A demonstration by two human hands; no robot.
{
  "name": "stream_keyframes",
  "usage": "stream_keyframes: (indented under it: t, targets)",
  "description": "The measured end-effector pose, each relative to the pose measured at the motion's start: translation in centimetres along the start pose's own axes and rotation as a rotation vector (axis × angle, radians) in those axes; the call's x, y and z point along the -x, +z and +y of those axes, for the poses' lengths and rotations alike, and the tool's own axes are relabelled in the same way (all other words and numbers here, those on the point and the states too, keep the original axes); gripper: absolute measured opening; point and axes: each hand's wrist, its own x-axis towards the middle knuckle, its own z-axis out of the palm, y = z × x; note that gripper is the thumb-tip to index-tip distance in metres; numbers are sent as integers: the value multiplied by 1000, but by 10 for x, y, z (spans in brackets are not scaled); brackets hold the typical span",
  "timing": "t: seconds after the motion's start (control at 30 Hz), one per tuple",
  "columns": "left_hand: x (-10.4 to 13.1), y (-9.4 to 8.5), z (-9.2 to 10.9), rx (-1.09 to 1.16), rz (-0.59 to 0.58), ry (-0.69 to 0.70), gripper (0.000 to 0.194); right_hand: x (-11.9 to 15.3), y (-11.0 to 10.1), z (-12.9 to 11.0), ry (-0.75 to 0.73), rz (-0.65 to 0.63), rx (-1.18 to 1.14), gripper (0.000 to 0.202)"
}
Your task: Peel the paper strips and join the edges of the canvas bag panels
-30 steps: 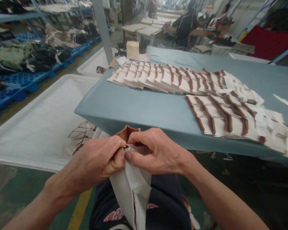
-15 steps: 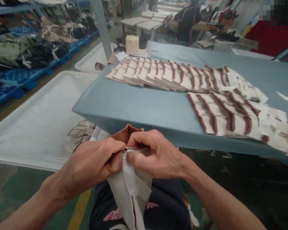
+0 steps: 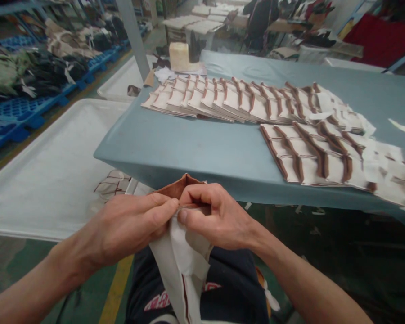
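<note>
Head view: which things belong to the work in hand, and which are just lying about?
In hand:
left hand and right hand, both pinching the white and brown fabric piece
rows of matching pieces on the blue table

Lying about:
white trays
cream block
clothing on blue pallets

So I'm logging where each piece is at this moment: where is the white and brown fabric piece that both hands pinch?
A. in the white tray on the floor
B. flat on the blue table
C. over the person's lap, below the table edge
C: the left hand and right hand pinch the fabric piece over the lap, short of the blue table.
</note>
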Motion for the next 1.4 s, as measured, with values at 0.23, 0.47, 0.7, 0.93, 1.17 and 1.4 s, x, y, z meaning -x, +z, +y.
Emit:
stream_keyframes:
  t: [0.23,0.47,0.7,0.93,1.17,1.4]
  targets:
    - [24,1,-2,-202,46,196,43,8,2,6,147,-79,-309,18]
    - [36,6,-8,-353,160,387,49,4,8,10,218,-54,-309,17]
    - [27,-3,-12,-222,159,375,44,9,4,-3,-61,48,104,7]
    - [13,-17,2,64,-109,164,21,18,3,-1,-442,184,554,13]
    - [13,-2,-9,-263,79,421,29,21,7,9,-550,244,607,15]
    - [6,-25,4,46,-210,137,20,22,2,12,-550,227,605,16]
